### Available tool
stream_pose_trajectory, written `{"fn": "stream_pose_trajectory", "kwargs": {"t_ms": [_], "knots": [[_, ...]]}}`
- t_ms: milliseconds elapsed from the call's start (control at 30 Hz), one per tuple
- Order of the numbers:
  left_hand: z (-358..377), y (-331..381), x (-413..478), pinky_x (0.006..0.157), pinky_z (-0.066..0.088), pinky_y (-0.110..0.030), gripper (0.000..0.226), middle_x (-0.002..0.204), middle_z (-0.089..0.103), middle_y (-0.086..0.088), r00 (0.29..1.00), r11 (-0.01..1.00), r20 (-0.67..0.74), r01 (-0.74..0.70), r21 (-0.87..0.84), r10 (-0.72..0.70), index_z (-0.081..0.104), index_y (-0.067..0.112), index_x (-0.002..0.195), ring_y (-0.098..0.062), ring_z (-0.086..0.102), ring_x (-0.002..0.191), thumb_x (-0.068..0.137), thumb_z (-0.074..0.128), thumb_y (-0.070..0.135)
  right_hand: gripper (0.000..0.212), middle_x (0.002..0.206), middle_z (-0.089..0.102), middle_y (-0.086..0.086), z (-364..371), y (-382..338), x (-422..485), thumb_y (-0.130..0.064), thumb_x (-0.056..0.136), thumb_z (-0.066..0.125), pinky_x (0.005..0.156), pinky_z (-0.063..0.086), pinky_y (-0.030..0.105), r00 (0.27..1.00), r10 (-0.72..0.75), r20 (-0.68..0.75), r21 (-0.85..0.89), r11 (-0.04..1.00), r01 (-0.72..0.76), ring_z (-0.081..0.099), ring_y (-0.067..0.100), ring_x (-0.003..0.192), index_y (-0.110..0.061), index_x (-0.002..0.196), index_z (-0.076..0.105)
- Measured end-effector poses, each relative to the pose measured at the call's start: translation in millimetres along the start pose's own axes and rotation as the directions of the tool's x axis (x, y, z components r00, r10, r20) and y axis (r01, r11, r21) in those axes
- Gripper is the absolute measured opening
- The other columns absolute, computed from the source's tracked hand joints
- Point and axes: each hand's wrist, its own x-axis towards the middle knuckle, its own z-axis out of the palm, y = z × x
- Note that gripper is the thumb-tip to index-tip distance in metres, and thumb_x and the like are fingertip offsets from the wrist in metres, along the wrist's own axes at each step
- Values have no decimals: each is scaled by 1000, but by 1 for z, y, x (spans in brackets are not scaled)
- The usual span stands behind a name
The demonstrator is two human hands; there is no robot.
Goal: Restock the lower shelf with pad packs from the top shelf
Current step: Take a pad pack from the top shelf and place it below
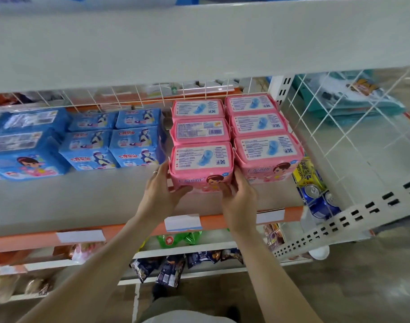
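The front pink pad pack [200, 167] wears glossy, slightly crinkled plastic film; the blue packs [115, 141] at nine o'clock shine likewise. The shelf [94, 194] beneath is smooth, matt painted metal. At three o'clock, white coated wire mesh [327, 117] and shiny metal cans [312, 191]. At six o'clock, matt paper labels [183, 222].

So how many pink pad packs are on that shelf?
6 pink packs, in two columns of three. Left column: back, middle, front pack held between left hand and right hand. Right column: back, middle, front. More may hide beneath.
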Motion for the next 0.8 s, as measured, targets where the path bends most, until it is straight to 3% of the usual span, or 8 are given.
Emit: {"fn": "stream_pose_trajectory", "kwargs": {"t_ms": [67,167,300,400,567,667,733,800], "knots": [[1,0,2,86,52,-32,69,123,63,-4,1000,1000,-8,6,13,-6,50,13,134,-11,56,98,76,86,24,48,94,67,3,3,0,2,7,85,70,89,50,11,1000,-14,-24,-42,999,13,65,9,89,-1,131,60],[3,-2,5,89,56,-40,70,124,61,-6,1000,999,-15,26,25,-26,48,12,132,-13,56,99,76,86,26,47,102,69,6,7,-2,4,8,86,67,94,54,23,1000,9,-21,-11,1000,-10,68,16,98,-1,132,59],[5,0,6,88,50,-36,68,125,61,-9,1000,999,-21,10,44,-9,47,10,132,-19,58,104,77,85,25,42,97,69,2,6,2,11,8,86,65,91,53,21,998,56,3,-31,998,-56,67,14,93,-2,127,62],[6,3,3,87,48,-35,66,125,63,-12,1000,999,-30,9,40,-8,47,6,131,-22,59,106,78,84,22,43,95,68,1,2,6,11,3,88,68,93,55,30,996,76,49,-21,997,-75,69,13,94,-4,130,60],[10,-2,-9,97,52,-46,74,130,61,-10,996,998,-68,52,29,-50,42,12,139,-28,57,120,80,81,32,32,103,71,-4,-14,13,3,-20,94,64,91,57,40,987,41,155,-61,998,-32,68,13,100,-16,126,62],[12,-3,-21,105,46,-58,98,154,38,-8,989,997,-133,72,37,-66,19,24,153,-30,42,138,79,79,46,39,108,71,-4,-36,8,-6,-40,94,60,88,55,33,997,-62,-35,-201,978,54,66,13,97,-14,123,64],[16,4,-32,110,38,-61,105,165,12,-8,979,994,-202,-11,113,34,11,26,157,-34,26,147,79,77,48,61,138,56,7,-48,1,-9,-52,91,60,102,40,29,981,-91,-174,-280,959,39,52,23,127,-16,140,50],[20,16,-40,100,43,-62,101,167,-1,-8,958,958,-220,-127,257,186,14,31,157,-39,16,150,79,76,49,90,164,14,11,-52,-6,-6,-60,86,65,108,22,33,990,24,-142,-277,959,-63,14,29,150,-25,156,22]]}}
